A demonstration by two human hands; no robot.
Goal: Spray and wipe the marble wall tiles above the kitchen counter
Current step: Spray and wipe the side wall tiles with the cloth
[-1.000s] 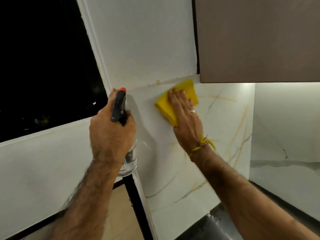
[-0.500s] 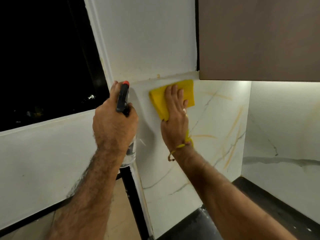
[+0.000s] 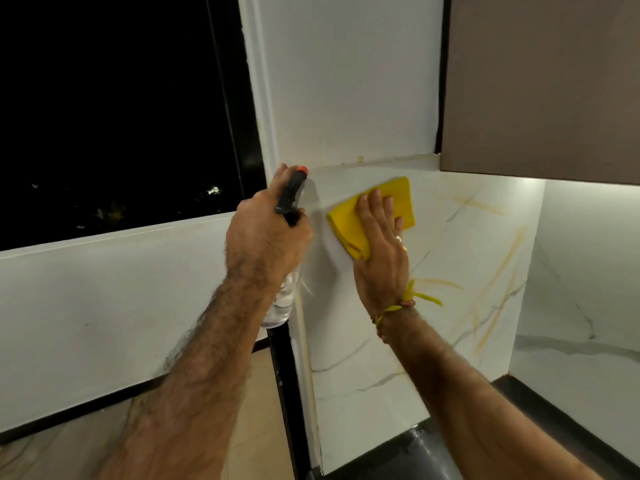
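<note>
My left hand (image 3: 265, 240) grips a clear spray bottle (image 3: 282, 301) with a black trigger head and an orange nozzle tip, held upright at the wall's left corner edge. The nozzle sits just under the tile's top seam. My right hand (image 3: 379, 247) lies flat on a folded yellow cloth (image 3: 403, 199), pressing it against the white marble wall tile (image 3: 460, 271) with gold and grey veins. The cloth sits near the tile's top, just right of the bottle. Most of the bottle's body is hidden behind my left hand and wrist.
A brown upper cabinet (image 3: 540, 84) hangs at the top right, lit underneath. The dark counter (image 3: 398, 455) lies below. A second marble wall (image 3: 588, 289) meets the tiles at the right corner. A dark window (image 3: 114, 109) and its white sill fill the left.
My right hand slid the cloth left along the tile's top, then a little right and down again. The left hand keeps the bottle at the corner edge. The view shifted slightly.
</note>
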